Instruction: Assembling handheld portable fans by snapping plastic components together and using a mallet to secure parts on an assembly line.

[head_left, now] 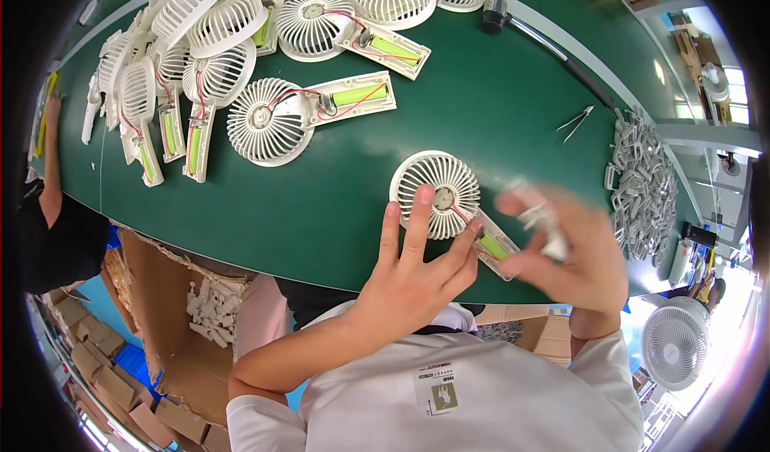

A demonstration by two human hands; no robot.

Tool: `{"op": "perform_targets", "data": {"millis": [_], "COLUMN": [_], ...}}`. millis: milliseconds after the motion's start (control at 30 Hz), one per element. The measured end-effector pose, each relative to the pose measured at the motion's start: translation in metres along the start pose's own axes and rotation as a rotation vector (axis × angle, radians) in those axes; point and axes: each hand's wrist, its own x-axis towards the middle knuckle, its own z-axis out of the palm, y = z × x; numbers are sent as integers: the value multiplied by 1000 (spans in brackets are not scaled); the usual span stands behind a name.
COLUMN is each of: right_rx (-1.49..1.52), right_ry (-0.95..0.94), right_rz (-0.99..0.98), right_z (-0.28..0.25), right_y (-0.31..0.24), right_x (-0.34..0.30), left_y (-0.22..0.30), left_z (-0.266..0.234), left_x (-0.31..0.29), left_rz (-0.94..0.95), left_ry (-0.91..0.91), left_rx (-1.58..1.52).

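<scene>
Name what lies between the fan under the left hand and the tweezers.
Head view: only bare green table between the fan under the left hand and the tweezers.

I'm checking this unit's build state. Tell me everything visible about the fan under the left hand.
The fan is a white, plastic-looking handheld unit lying flat on the green table, near its front edge. Its round slotted grille faces up, with a hub at the centre. The open handle runs toward the lower right, showing a green battery, with a red wire running from the hub toward it. The left hand rests fingertips on the grille and handle. The right hand, blurred, holds a small white part just beside the handle.
</scene>
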Motion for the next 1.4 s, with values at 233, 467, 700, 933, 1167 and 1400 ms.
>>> {"op": "perform_targets", "data": {"millis": [233, 467, 700, 933, 1167, 1400], "right_rx": [-255, -627, -729, -746, -666, -594], "right_ry": [171, 114, 161, -52, -177, 218], "right_rz": [-217, -359, -463, -360, -252, -233], "right_z": [19, 34, 39, 38, 29, 27], "right_y": [9, 18, 22, 3, -9, 3], "right_x": [-2, 2, 7, 3, 8, -19], "left_y": [8, 8, 7, 8, 2, -34], "left_z": [3, 9, 9, 7, -2, -41], "left_x": [1, -2, -4, -5, 1, -7], "left_rz": [-57, -46, -38, -50, 3, 94], "left_ry": [11, 21, 20, 7, -2, -29], "left_rx": [-39, 2, -26, -38, 11, -248]}}
